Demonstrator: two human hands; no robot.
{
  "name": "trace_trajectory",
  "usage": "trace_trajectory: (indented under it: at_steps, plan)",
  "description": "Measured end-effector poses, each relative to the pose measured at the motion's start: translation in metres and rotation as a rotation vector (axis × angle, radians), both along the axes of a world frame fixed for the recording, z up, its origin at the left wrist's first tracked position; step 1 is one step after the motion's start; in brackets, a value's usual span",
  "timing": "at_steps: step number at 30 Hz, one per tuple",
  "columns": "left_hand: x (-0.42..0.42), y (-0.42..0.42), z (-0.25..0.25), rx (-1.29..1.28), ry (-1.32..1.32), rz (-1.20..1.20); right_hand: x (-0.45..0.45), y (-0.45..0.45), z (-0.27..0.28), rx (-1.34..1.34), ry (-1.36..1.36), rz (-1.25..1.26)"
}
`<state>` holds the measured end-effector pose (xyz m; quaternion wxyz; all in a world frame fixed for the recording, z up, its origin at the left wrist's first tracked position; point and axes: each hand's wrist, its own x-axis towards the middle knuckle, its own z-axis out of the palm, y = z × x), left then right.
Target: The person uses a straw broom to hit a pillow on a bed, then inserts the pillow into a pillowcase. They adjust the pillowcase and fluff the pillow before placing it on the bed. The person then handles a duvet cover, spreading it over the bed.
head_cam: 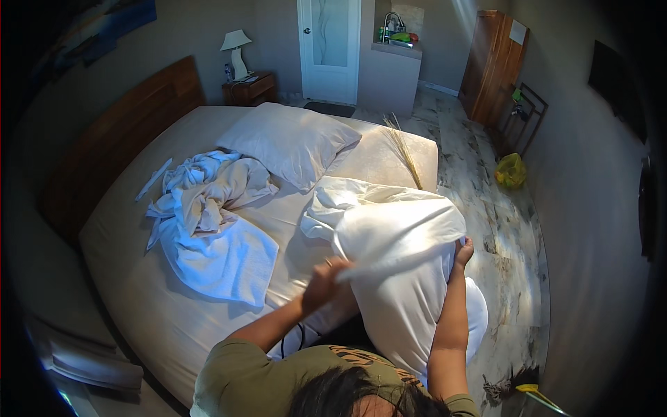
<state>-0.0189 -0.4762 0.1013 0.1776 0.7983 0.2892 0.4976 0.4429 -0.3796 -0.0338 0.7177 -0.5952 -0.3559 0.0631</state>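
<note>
A white pillowcase, bunched at its far end, hangs over a pillow in front of my body. My left hand grips the near left part of its edge, and that part of the cloth is blurred. At the cloth's right corner my right hand is closed on the fabric. To the left of my left hand, a crumpled heap of sheets and a white towel lie on the mattress. Beyond them rests a white pillow.
A bundle of thin sticks lies on the bed's far right corner. On the tiled floor to the right are a yellow plastic bag and a mop head. A nightstand with a lamp stands beyond the headboard.
</note>
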Motion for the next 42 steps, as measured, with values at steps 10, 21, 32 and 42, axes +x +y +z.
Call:
trace_trajectory:
  at_steps: [10,21,32,42]
  plan:
    - [0.005,-0.050,-0.033,-0.484,0.155,-0.056,-0.018,-0.041,0.041,-0.435,-0.003,0.296]
    - [0.022,-0.075,-0.025,-0.798,0.312,-0.014,0.023,-0.158,0.069,-1.123,-0.266,0.339]
    - [0.055,0.047,0.057,-0.542,-0.443,-0.166,-0.036,-0.095,0.217,-0.438,-0.218,0.076]
    - [-0.024,0.203,0.188,-0.535,-0.411,0.008,-0.151,-0.106,0.327,-0.705,-0.047,0.366]
